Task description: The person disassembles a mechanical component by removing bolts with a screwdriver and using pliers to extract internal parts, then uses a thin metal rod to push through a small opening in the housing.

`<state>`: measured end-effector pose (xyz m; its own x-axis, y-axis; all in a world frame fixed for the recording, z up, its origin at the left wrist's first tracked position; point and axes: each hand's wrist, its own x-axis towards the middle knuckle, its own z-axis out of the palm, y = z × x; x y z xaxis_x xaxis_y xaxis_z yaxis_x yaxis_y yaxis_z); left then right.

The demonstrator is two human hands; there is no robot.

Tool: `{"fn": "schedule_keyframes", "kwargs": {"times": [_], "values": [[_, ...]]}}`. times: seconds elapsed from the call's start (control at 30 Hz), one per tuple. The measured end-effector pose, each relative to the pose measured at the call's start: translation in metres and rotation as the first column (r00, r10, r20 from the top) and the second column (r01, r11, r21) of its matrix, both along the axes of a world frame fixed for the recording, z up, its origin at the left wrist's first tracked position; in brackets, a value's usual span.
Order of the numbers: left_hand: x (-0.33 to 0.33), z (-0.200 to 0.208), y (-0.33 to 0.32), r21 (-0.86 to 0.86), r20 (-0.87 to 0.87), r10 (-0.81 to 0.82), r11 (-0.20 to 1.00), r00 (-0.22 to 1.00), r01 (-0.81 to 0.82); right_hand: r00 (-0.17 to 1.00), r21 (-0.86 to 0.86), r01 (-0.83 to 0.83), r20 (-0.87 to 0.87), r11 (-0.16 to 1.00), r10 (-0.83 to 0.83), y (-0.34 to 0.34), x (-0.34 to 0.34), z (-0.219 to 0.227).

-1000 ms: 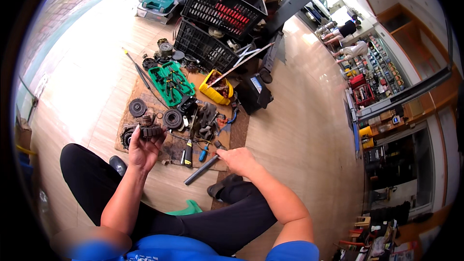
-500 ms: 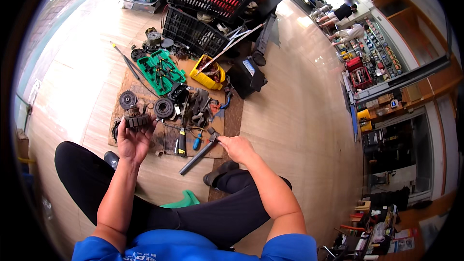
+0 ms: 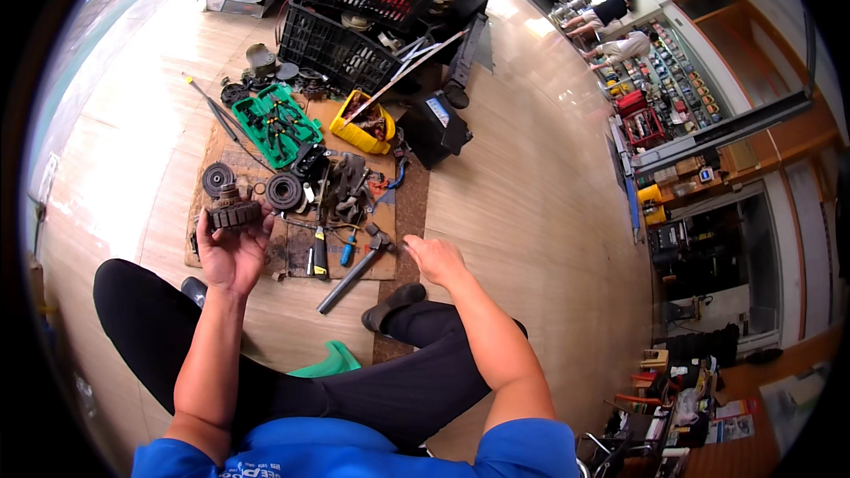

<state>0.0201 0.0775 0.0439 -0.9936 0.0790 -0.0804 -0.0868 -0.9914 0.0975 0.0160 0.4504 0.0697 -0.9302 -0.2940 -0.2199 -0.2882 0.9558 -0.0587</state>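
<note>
My left hand [image 3: 232, 257] is wrapped from below around a dark metal rotor [image 3: 235, 212] with a blocky, segmented rim and a stub on top. It is held up over the near left of the cardboard. My right hand [image 3: 436, 260] hangs over the floor at the cardboard's right, its fingers loosely bent and apart, nothing seen in them. Closest to it lies a hammer [image 3: 359, 271] with a grey tubular handle, a small gap from the fingertips. A grooved pulley [image 3: 283, 191] and another round part [image 3: 218, 180] lie beyond the rotor.
On the cardboard [image 3: 288, 257] are a blue-handled screwdriver [image 3: 348, 249], a yellow-and-black cutter [image 3: 320, 254] and a green tool case [image 3: 277, 127]. Farther off stand a yellow bin [image 3: 362, 127], a black box [image 3: 432, 131] and stacked black crates [image 3: 341, 51]. Two people are at the far right.
My right hand has come off the hammer's head, leaving a gap. The rotor stays in my left hand, tilted somewhat differently. The whole view has shifted slightly.
</note>
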Motion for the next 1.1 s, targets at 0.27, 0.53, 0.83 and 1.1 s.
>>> {"fn": "schedule_keyframes", "kwargs": {"times": [0.27, 0.53, 0.83, 1.1], "values": [[0.001, -0.004, -0.004, 0.034, -0.081, -0.001, 0.999, 0.997, 0.004, 0.980, 0.026, 0.132, 0.145, 0.991, -0.134, -0.002, -0.008, 0.000], [-0.001, -0.008, -0.009, 0.031, -0.076, 0.022, 0.999, 0.997, -0.020, 0.967, 0.134, 0.173, 0.163, 0.976, -0.194, 0.009, -0.014, -0.002], [0.000, -0.008, -0.015, 0.025, 0.000, 0.008, 1.000, 1.000, -0.008, 0.950, 0.300, 0.280, 0.053, 0.912, -0.309, 0.044, -0.019, -0.015], [-0.004, -0.004, -0.018, 0.045, 0.023, 0.053, 0.998, 0.998, -0.054, 0.963, 0.304, 0.264, -0.030, 0.915, -0.268, 0.038, -0.018, -0.011]]}}
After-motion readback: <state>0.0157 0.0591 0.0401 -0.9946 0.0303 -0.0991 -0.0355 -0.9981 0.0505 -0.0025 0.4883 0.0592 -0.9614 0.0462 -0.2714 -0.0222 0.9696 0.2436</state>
